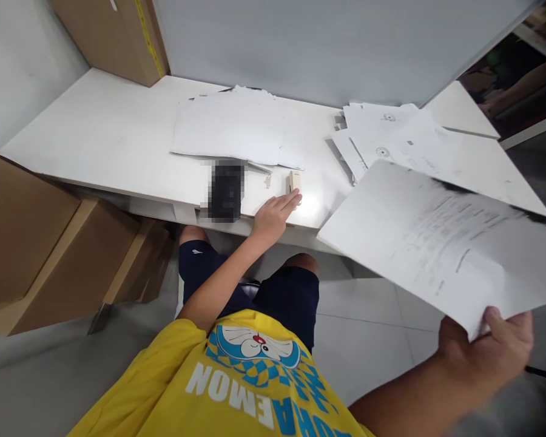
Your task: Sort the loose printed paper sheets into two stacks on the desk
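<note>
My left hand (273, 217) lies at the front edge of the white table, its fingers stretched out. Their tips rest at the near end of a small beige object (295, 180) that looks like a stapler. On the right, my right hand (494, 337) pinches the lower edge of a printed paper (400, 224), with the thumb on top. The paper is tilted in the air, past the table's front edge, and its print is blurred. Whether it is one sheet or several, I cannot tell.
A stack of white papers (236, 127) lies mid-table. A looser pile of printed papers (386, 136) is at the right. A blurred-out black object (226, 191) sits by the front edge. Cardboard boxes (113, 36) stand at the back left, with more boxes (73, 261) below.
</note>
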The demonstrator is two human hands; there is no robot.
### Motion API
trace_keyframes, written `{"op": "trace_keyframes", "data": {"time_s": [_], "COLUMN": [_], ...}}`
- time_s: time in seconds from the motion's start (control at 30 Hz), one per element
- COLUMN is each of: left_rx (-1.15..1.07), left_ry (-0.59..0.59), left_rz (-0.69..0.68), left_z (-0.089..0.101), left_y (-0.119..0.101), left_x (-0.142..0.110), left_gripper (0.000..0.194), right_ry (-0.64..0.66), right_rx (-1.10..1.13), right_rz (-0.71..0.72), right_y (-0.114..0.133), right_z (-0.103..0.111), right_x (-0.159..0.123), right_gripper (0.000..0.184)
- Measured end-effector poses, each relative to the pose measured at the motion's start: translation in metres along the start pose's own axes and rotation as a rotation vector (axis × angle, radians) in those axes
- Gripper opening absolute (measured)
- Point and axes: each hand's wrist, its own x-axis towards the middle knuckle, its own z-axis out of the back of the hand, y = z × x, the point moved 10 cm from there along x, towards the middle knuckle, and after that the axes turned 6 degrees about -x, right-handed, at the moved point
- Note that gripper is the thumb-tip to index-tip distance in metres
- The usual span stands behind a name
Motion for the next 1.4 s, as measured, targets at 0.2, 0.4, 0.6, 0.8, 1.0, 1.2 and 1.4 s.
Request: {"op": "trace_keyframes", "data": {"time_s": [0.2,0.4,0.6,0.8,1.0,1.2,1.4], "left_rx": [0.048,0.096,0.159,0.175,0.185,0.219,0.235], "left_ry": [0.03,0.067,0.072,0.069,0.044,0.042,0.025], "left_rz": [-0.028,-0.05,-0.046,-0.066,-0.065,-0.066,-0.072], "left_z": [0.001,0.001,0.0,0.001,0.003,0.004,0.004], "left_y": [-0.002,-0.005,-0.005,-0.005,-0.005,-0.006,-0.006], "left_x": [-0.003,-0.006,-0.007,-0.008,-0.009,-0.007,-0.005], "left_gripper": [0.067,0.069,0.067,0.068,0.066,0.064,0.061], "right_ry": [-0.042,-0.089,-0.124,-0.198,-0.061,0.049,0.073], "right_rx": [0.324,0.357,0.318,-0.203,-0.608,-0.744,-0.701], "right_rz": [0.102,0.079,-0.128,-0.016,-0.106,-0.1,0.273], "right_y": [0.004,-0.004,-0.04,-0.017,-0.023,-0.02,0.018], "right_z": [-0.033,-0.046,-0.091,-0.146,-0.175,-0.196,-0.224], "right_x": [0.012,0.035,0.084,0.116,0.128,0.145,0.147], "right_gripper": [0.04,0.049,0.065,0.075,0.093,0.096,0.104]}}
